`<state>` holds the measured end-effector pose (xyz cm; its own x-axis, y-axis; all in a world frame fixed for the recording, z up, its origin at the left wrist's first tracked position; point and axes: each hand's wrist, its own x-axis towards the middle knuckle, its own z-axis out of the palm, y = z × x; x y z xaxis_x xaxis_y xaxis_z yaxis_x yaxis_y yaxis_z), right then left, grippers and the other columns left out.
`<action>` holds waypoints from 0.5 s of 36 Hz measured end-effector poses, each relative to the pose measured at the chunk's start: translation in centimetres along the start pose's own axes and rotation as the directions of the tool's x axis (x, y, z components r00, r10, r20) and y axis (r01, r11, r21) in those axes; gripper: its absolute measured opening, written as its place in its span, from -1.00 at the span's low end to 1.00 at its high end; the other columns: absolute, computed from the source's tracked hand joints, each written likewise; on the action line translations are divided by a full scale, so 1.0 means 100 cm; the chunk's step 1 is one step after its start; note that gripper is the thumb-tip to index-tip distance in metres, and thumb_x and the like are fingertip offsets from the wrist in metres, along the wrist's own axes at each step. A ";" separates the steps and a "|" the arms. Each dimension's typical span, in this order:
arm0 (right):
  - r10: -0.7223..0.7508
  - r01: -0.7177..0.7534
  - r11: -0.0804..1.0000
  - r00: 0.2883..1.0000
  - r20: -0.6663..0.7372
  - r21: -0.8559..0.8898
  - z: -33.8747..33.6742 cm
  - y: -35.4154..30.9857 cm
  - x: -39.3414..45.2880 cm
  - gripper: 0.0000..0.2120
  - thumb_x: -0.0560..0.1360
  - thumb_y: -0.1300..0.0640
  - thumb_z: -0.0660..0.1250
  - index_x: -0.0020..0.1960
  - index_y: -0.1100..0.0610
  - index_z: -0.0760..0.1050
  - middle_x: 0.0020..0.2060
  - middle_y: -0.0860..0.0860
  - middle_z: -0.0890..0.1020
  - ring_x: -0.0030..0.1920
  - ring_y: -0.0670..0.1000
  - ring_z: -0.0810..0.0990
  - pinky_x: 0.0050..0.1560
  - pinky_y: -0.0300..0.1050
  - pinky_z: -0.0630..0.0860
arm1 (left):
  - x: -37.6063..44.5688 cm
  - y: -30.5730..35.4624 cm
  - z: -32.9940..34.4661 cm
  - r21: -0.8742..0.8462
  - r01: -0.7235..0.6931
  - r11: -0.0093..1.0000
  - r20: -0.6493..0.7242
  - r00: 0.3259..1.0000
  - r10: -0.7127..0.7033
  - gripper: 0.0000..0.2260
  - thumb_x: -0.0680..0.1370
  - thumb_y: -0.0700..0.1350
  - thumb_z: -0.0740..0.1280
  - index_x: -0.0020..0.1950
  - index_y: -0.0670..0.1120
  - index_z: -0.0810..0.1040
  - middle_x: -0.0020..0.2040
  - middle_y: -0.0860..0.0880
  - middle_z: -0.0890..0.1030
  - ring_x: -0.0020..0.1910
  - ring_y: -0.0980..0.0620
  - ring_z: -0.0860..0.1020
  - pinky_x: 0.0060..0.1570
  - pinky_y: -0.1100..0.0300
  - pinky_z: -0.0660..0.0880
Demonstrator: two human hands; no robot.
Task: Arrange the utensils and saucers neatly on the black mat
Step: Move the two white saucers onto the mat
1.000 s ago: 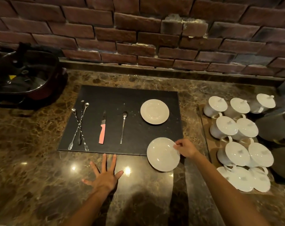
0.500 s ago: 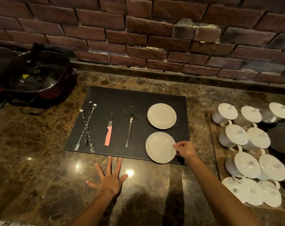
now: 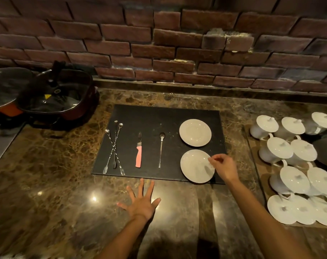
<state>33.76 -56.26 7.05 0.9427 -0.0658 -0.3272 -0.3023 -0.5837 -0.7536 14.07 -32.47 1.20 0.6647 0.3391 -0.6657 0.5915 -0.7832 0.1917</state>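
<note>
Head view: black mat (image 3: 159, 116) on marble counter (image 3: 46, 174). Three twisted forks (image 3: 113, 148) crossed at mat's left, pink-handled knife (image 3: 138, 153) and spoon (image 3: 161, 149) beside them. Far saucer (image 3: 195, 132) on mat; near saucer (image 3: 196, 166) at mat's front edge. Right hand (image 3: 225, 168) at near saucer's right rim, fingertips curled loosely, no clamp on it. Left hand (image 3: 142, 201) flat on counter, fingers spread, empty.

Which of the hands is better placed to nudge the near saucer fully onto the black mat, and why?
The right hand: its fingertips sit at the near saucer, whose front rim slightly overhangs the black mat. The left hand lies flat on the counter, apart from it.
</note>
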 end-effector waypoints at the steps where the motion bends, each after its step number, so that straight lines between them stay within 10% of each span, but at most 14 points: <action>1: -0.007 0.007 1.000 1.000 0.012 -0.003 0.000 -0.003 -0.003 -0.82 0.48 0.07 0.44 0.00 0.16 0.61 -0.13 0.06 0.67 -0.11 0.03 0.61 -0.05 -0.07 0.53 | -0.001 -0.001 -0.002 -0.008 -0.021 1.000 0.000 1.000 0.021 -0.38 0.59 0.40 0.04 0.56 0.41 -0.22 0.65 0.17 -0.30 0.62 -0.27 -0.31 0.38 -0.63 -0.09; 6: 0.000 0.000 1.000 0.999 0.040 0.014 0.029 -0.020 -0.033 -0.82 0.46 0.03 0.47 -0.02 0.12 0.61 -0.14 0.03 0.68 -0.12 0.03 0.66 -0.07 -0.12 0.56 | -0.008 -0.041 -0.028 0.057 -0.148 0.987 -0.138 0.978 0.155 -0.51 0.63 0.31 0.03 0.57 0.34 0.09 0.64 0.12 0.08 0.60 -0.07 0.09 0.46 -0.31 0.13; 12: 0.011 -0.017 0.999 0.992 0.127 0.048 0.089 -0.051 -0.073 -0.85 0.46 0.02 0.46 -0.06 0.08 0.61 -0.16 0.02 0.70 -0.14 0.00 0.66 -0.14 -0.13 0.60 | -0.003 -0.116 -0.061 0.180 -0.202 0.963 -0.242 0.940 0.242 -0.54 0.65 0.29 -0.04 0.55 0.31 0.19 0.66 0.10 0.11 0.63 -0.03 0.09 0.53 -0.27 -0.02; 18: -0.002 -0.014 0.998 0.973 0.229 0.068 0.164 -0.085 -0.100 -0.85 0.45 0.12 0.47 -0.02 0.15 0.61 -0.15 0.07 0.71 -0.15 0.00 0.68 -0.25 -0.26 0.57 | 0.013 -0.196 -0.101 0.206 -0.191 0.960 -0.421 0.868 0.263 -0.55 0.59 0.23 0.03 0.40 0.24 0.52 0.44 0.02 0.54 0.40 -0.08 0.52 0.32 -0.27 0.44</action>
<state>24.60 -37.32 7.36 0.8858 0.1221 -0.4477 -0.3248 -0.5261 -0.7860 7.92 -11.38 3.85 0.9248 0.3078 -0.2235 0.3468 -0.9237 0.1630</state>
